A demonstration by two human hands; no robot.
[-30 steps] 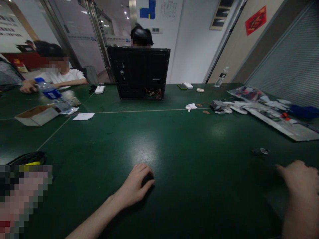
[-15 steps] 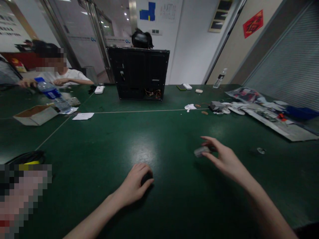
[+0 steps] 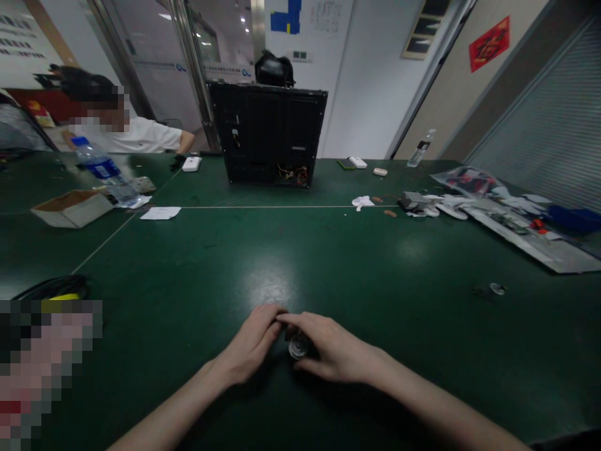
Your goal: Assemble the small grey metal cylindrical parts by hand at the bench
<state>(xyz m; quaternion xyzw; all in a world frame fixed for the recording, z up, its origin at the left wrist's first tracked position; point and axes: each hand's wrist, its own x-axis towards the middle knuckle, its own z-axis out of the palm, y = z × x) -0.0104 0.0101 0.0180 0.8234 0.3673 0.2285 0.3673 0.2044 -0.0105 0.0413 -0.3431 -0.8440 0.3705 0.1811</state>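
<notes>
- Your green workbench (image 3: 422,351) runs ahead, with a black electronics chassis (image 3: 267,134) upright at its far side.
- Your hands are together, low in view and nearly central over the bench.
- Your right hand (image 3: 335,347) closes around a small round metal part (image 3: 297,347), just below where the fingertips meet your left hand (image 3: 251,344).
- A small metal disc (image 3: 496,289) lies well apart, off to your right.

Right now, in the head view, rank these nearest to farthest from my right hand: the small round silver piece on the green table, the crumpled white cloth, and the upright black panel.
From your right hand:
1. small round silver piece, on the table to the right
2. crumpled white cloth, ahead, slightly right
3. upright black panel, farthest, ahead, slightly left
</notes>
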